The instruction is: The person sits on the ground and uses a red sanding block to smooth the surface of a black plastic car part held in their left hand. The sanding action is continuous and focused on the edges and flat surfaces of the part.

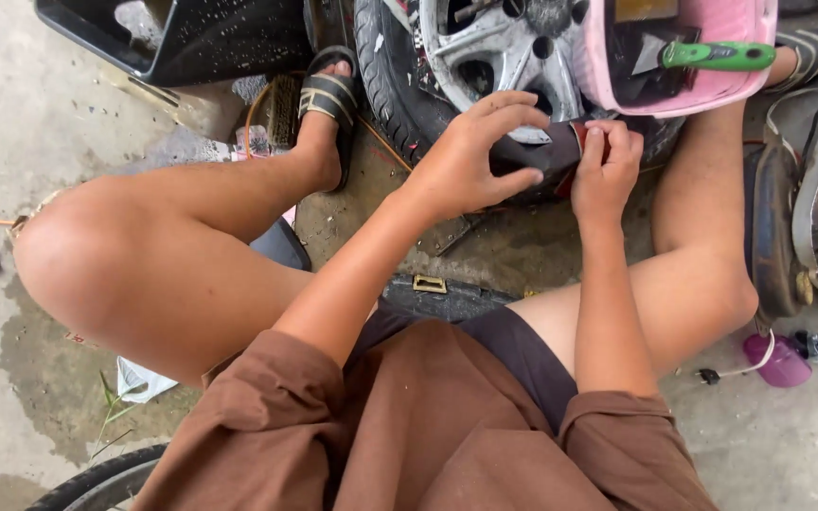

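Our grip is closed on a dark rubber tube (534, 151): the left hand (466, 161) wraps over it with fingers spread and the thumb beneath, while the right hand (604, 170) pinches a small red patch (577, 134) at its end. The tube lies across the tyre (385, 85) of a silver-rimmed wheel (494, 47), between our knees, above the concrete floor (21, 114). We judge it soft, light and pliable, best held just beside the patch. A pink tub (740, 24) holds a green-handled tool (717, 55).
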